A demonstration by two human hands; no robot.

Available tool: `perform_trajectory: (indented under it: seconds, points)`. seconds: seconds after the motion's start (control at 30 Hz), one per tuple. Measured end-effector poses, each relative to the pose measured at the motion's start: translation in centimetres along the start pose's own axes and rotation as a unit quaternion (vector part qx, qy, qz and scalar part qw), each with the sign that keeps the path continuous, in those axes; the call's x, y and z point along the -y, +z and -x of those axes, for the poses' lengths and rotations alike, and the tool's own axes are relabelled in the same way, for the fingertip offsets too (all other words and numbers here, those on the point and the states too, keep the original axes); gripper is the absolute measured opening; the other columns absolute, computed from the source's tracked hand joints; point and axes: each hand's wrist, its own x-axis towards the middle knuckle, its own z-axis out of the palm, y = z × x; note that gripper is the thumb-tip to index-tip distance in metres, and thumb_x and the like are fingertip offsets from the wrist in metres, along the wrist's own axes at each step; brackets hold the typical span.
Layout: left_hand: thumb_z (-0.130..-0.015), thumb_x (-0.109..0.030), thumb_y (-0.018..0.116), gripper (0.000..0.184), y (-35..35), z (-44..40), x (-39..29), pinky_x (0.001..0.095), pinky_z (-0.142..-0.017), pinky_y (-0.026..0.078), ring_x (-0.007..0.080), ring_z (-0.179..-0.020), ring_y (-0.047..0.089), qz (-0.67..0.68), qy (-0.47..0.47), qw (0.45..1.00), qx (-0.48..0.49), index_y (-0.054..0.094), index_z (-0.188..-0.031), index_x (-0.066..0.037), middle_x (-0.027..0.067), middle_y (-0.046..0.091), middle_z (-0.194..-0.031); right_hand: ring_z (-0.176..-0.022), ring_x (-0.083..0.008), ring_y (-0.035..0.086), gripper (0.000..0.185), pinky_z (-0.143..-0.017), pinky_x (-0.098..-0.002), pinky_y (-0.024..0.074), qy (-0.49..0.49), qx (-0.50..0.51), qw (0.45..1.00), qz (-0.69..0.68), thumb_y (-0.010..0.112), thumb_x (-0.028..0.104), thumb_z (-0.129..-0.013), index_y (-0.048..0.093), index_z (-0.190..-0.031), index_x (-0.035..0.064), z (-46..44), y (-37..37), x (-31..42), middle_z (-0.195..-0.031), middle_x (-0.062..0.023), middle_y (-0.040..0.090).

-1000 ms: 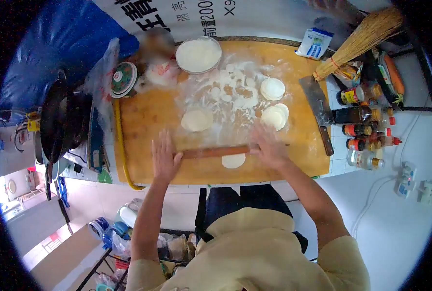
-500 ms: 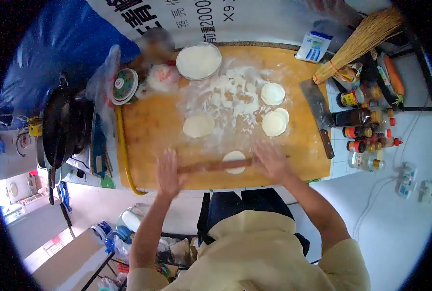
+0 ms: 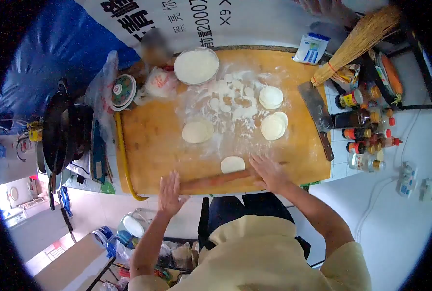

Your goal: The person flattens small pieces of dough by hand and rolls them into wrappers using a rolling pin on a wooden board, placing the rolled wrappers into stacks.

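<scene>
A wooden rolling pin (image 3: 216,181) lies tilted near the front edge of the board, its right end farther from me. My left hand (image 3: 171,193) rests on its left end, fingers stretched out flat. Over the right part lies my right hand (image 3: 269,174), palm down with fingers extended. Just beyond the pin is a small round dough wrapper (image 3: 233,165), its near edge against or under the wood. Thin rolled wrappers form a stack (image 3: 274,126) at right, another stack (image 3: 271,97) behind it, and a third pile (image 3: 197,131) at left.
Flour and small dough pieces (image 3: 233,97) cover the middle of the wooden board (image 3: 148,145). A bowl of flour (image 3: 196,65) stands at the back. A cleaver (image 3: 315,109) lies at right, beside bottles (image 3: 357,132) and a straw broom (image 3: 361,41). A yellow hose (image 3: 123,155) borders the left.
Both hands and the rolling pin have drawn back toward me, the left side more, so the pin is more tilted. The small wrapper now shows mostly uncovered beyond the pin.
</scene>
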Motion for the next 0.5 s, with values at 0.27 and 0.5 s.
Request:
perform_trajectory:
  seconds: [0.27, 0.5]
  points:
    - [-0.074, -0.040, 0.071, 0.099, -0.1, 0.1, -0.1, 0.0530, -0.115, 0.006, 0.0308, -0.143, 0.018, -0.077, 0.022, 0.994, -0.081, 0.017, -0.147, 0.000, 0.0190, 0.024, -0.152, -0.140, -0.0308, 0.025, 0.066, -0.115, -0.0444, 0.0205, 0.022, -0.028, 0.998, 0.047, 0.057, 0.030, -0.088, 0.032, -0.143, 0.0033, -1.5, 0.2, -1.7, -0.153, -0.0140, 0.024]
    - [-0.080, -0.040, 0.064, 0.091, -0.9, -3.5, 0.5, 0.0534, -0.115, 0.008, 0.0302, -0.140, 0.026, -0.021, -0.031, 0.996, -0.087, 0.018, -0.148, -0.002, 0.0176, 0.026, -0.152, -0.139, -0.0344, 0.029, 0.066, -0.114, -0.0487, 0.0223, -0.003, -0.101, 0.994, 0.028, 0.060, 0.029, -0.088, 0.033, -0.143, 0.0029, -4.6, -0.3, -2.4, -0.151, -0.0154, 0.029]
